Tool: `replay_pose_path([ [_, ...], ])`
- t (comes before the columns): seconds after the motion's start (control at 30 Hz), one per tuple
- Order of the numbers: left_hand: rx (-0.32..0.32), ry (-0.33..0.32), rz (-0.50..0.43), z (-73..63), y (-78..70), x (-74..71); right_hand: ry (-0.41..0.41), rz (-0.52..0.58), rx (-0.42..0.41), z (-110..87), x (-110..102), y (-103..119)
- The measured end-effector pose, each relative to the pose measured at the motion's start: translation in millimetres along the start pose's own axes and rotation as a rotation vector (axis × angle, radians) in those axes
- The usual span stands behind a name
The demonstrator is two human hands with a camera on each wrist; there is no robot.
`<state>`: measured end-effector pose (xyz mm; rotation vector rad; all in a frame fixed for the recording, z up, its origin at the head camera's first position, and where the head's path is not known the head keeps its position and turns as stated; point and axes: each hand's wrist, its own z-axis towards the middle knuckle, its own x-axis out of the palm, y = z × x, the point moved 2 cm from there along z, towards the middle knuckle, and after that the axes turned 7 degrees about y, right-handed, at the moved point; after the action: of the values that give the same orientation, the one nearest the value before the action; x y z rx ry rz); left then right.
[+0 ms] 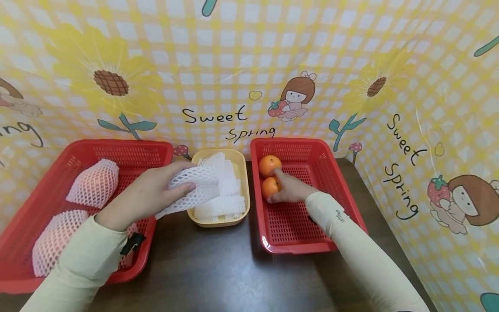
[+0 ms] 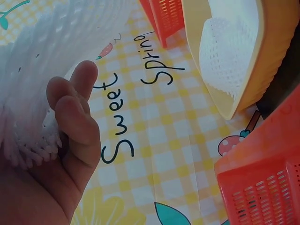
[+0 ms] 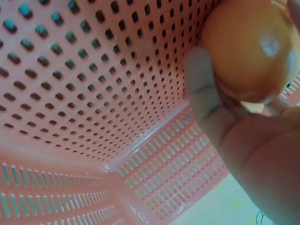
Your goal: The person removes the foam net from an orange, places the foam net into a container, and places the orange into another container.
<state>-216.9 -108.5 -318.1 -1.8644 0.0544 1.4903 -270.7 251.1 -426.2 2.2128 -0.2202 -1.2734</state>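
Note:
In the head view, my left hand (image 1: 150, 195) holds a white foam fruit net (image 1: 195, 186) above the left side of a yellow tray (image 1: 218, 224). That net spreads beyond the fingers in the left wrist view, where part of the hand (image 2: 70, 136) shows. My right hand (image 1: 294, 189) reaches into the right red basket (image 1: 278, 249) and grips the nearer of two oranges (image 1: 270, 187). The farther orange (image 1: 270, 165) lies beside it against the basket's left wall. Close up, the gripped orange (image 3: 248, 47) sits between thumb and fingers.
More white foam nets (image 1: 222, 206) lie in the yellow tray. At left, a larger red basket (image 1: 134, 271) holds several fruits in foam nets (image 1: 95, 184), partly hidden by my left arm. A patterned yellow cloth (image 1: 175, 78) rises behind the dark table (image 1: 218, 268).

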Motion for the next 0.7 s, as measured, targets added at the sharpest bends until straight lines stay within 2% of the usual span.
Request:
replay_pose_path([
  [0.3,0.02,-0.023,-0.001,-1.6,1.0,0.0,0.008,-0.016,-0.012,-6.3,-4,1],
  [0.5,0.043,-0.059,-0.015,-2.7,-1.2,-0.8,-0.056,-0.091,0.02,-28.1,-27,17],
  [0.6,0.046,-0.098,-0.064,-3.8,-3.7,-2.3,-0.136,-0.029,-0.054,-42.9,-41,40],
  [0.7,0.054,-0.173,-0.197,-3.0,-9.1,-5.8,-0.162,0.119,-0.203,-54.5,-47,70],
])
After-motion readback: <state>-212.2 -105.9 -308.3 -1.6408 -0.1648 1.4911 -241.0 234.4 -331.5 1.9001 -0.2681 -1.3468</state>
